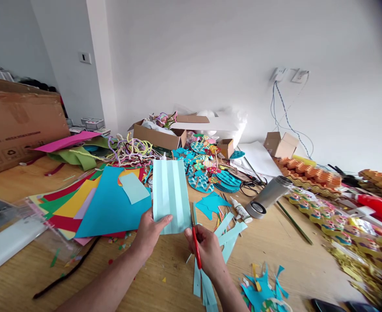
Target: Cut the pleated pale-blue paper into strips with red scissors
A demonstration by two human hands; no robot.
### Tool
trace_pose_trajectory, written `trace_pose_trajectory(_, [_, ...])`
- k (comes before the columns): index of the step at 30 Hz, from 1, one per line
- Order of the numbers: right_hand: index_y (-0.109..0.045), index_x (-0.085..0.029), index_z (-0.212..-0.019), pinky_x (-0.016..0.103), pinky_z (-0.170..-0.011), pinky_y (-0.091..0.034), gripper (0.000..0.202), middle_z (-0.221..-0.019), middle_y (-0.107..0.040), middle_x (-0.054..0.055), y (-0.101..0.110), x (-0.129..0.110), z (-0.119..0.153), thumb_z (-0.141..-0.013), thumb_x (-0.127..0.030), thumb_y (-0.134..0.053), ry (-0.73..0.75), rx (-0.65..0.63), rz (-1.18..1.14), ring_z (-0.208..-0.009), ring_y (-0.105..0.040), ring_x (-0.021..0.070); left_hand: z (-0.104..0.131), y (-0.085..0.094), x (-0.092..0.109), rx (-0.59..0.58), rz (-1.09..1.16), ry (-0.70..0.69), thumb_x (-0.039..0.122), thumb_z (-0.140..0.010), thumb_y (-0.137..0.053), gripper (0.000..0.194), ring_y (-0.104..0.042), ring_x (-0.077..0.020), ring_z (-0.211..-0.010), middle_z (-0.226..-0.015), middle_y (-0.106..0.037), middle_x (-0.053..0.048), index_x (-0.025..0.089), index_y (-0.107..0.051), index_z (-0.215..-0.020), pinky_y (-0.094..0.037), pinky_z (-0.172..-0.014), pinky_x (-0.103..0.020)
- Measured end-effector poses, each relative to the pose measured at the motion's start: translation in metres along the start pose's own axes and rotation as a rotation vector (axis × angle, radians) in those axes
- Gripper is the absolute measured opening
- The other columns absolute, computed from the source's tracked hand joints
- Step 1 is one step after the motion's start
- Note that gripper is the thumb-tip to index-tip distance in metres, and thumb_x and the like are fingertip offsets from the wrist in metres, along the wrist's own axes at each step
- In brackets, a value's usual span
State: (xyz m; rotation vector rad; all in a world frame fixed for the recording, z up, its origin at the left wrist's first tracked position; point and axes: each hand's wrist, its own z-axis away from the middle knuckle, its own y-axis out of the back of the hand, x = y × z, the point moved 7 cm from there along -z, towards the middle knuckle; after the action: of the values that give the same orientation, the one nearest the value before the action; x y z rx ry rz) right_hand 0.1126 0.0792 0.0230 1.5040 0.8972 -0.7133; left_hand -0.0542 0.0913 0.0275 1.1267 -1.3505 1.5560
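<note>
A light blue sheet of paper [171, 190] with lengthwise creases stands tilted up in front of me. My left hand [150, 232] pinches its lower left corner, the thumb lying over the front. In my right hand [207, 247] are red-handled scissors [196, 245], their blades pointing up along the sheet's right edge. Whether the blades are parted is hard to see. Cut light blue paper strips [230, 238] lie beside and beneath my right hand.
Coloured paper sheets [112, 208] are stacked to the left. A glue bottle [242, 211] and a metal tumbler [273, 195] lie on the right, near egg cartons [311, 173]. Blue paper scraps [262, 290] sit in front. Cardboard boxes [160, 136] and craft pieces [204, 164] stand behind.
</note>
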Motion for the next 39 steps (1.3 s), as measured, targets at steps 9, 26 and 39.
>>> trace_pose_trajectory(9, [-0.036, -0.021, -0.050, 0.020, -0.037, -0.024, 0.044, -0.040, -0.040, -0.004, -0.002, 0.008, -0.001, -0.069, -0.056, -0.055, -0.033, 0.037, -0.021, -0.039, -0.037, 0.0100, -0.001, 0.000, -0.008, 0.027, 0.161, 0.062, 0.032, -0.055, -0.075, 0.043, -0.063, -0.0299, -0.087, -0.086, -0.071, -0.011, 0.012, -0.066, -0.091, -0.051, -0.074, -0.038])
trace_pose_trajectory(26, [-0.039, -0.020, -0.052, 0.020, -0.038, -0.027, 0.038, -0.043, -0.043, -0.004, 0.002, 0.001, 0.000, -0.072, -0.047, -0.057, -0.009, 0.001, -0.039, -0.041, -0.040, 0.0098, -0.004, 0.001, -0.014, -0.022, 0.147, 0.056, 0.028, -0.063, -0.071, 0.040, -0.060, -0.0304, -0.097, -0.093, -0.070, -0.011, 0.012, -0.063, -0.098, -0.049, -0.079, -0.038])
trace_pose_trajectory(39, [-0.038, -0.020, -0.055, 0.019, -0.042, -0.028, 0.035, -0.045, -0.045, -0.003, 0.001, 0.000, -0.001, -0.077, -0.042, -0.053, -0.036, -0.062, 0.018, -0.044, -0.042, 0.0105, -0.004, 0.000, -0.015, -0.035, 0.145, 0.044, 0.026, -0.064, -0.070, 0.041, -0.060, -0.0304, -0.097, -0.099, -0.068, -0.013, 0.011, -0.062, -0.101, -0.048, -0.079, -0.039])
